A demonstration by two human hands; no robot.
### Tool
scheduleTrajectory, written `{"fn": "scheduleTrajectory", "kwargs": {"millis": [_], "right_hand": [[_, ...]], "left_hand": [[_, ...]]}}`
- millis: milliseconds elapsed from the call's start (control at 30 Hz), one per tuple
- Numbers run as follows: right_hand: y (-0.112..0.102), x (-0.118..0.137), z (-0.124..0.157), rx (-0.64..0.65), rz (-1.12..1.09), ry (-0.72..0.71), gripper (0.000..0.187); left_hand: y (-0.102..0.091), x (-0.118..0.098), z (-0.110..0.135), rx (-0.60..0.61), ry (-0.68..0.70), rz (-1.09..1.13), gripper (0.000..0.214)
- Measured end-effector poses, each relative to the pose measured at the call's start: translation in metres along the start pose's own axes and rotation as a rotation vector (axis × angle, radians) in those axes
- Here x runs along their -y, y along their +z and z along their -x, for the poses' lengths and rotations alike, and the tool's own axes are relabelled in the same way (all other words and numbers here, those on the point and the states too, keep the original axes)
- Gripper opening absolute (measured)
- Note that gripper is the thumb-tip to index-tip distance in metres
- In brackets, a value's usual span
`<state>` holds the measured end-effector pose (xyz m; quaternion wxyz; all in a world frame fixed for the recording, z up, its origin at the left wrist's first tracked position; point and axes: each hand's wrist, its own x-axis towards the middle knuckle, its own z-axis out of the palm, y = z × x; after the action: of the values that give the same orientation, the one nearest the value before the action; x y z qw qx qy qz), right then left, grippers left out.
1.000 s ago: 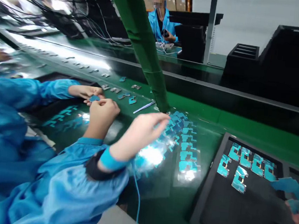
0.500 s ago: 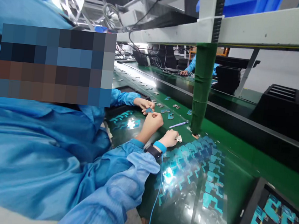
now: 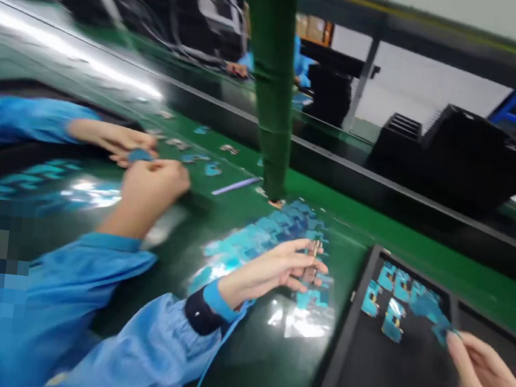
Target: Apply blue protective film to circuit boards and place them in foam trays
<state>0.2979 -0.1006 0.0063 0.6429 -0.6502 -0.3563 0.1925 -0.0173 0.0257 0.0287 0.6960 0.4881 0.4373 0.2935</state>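
My left hand (image 3: 262, 273), with a blue strap and black band at its wrist, holds a small metallic circuit board piece (image 3: 311, 262) between thumb and fingers. It is above a clear sheet bearing rows of blue film pieces (image 3: 277, 223). At the lower right, my right hand (image 3: 490, 386) pinches a thin blue film piece (image 3: 429, 310) between thumb and fingertips. That film hangs over a black tray (image 3: 372, 381), where several blue-covered boards (image 3: 394, 321) lie near the far left corner. Motion blurs some details.
At left, a co-worker's hands (image 3: 155, 190) hold a blue piece beside another film sheet. Loose boards (image 3: 230, 149) and a lilac stick-like tool (image 3: 235, 186) lie on the green bench. A green-wrapped post (image 3: 274, 98) rises behind the films.
The view has swung right and down, bringing my right hand with its film and more of the tray into sight. My left hand has moved right with the board piece.
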Motion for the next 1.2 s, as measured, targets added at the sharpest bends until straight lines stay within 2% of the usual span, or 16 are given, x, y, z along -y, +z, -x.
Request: {"fn": "scheduleTrajectory", "kwargs": {"millis": [100, 267, 367, 500, 600, 767, 900, 1033, 1133, 1200], "right_hand": [[0.014, 0.015, 0.008, 0.007, 0.049, 0.046, 0.027], [0.048, 0.028, 0.017, 0.186, 0.041, 0.047, 0.016], [0.057, 0.027, 0.020, 0.235, 0.024, 0.075, 0.011], [0.057, 0.027, 0.023, 0.272, 0.026, 0.091, 0.010], [0.056, 0.027, 0.025, 0.298, 0.067, 0.107, 0.011], [0.057, 0.027, 0.028, 0.359, 0.111, 0.108, 0.010], [0.058, 0.028, 0.031, 0.386, 0.092, 0.127, 0.006], [0.058, 0.029, 0.032, 0.407, 0.101, 0.157, 0.006], [0.059, 0.030, 0.033, 0.405, 0.117, 0.165, 0.009], [0.063, 0.032, 0.034, 0.407, 0.109, 0.174, 0.009]], "left_hand": [[0.021, 0.017, -0.002, 0.132, -0.166, 0.232, 0.033], [0.028, 0.044, -0.010, 0.087, -0.278, 0.417, 0.042], [0.026, 0.048, -0.010, 0.051, -0.235, 0.396, 0.042], [0.025, 0.053, -0.005, -0.059, -0.049, -0.032, 0.045], [0.025, 0.058, -0.002, -0.104, -0.005, -0.224, 0.056], [0.030, 0.057, 0.002, 0.080, -0.021, -0.093, 0.066], [0.037, 0.051, 0.006, 0.068, -0.043, 0.021, 0.057], [0.041, 0.047, 0.008, 0.070, -0.062, 0.023, 0.047], [0.042, 0.049, 0.011, 0.052, -0.023, -0.008, 0.041], [0.043, 0.052, 0.014, 0.027, 0.050, -0.055, 0.032]]}}
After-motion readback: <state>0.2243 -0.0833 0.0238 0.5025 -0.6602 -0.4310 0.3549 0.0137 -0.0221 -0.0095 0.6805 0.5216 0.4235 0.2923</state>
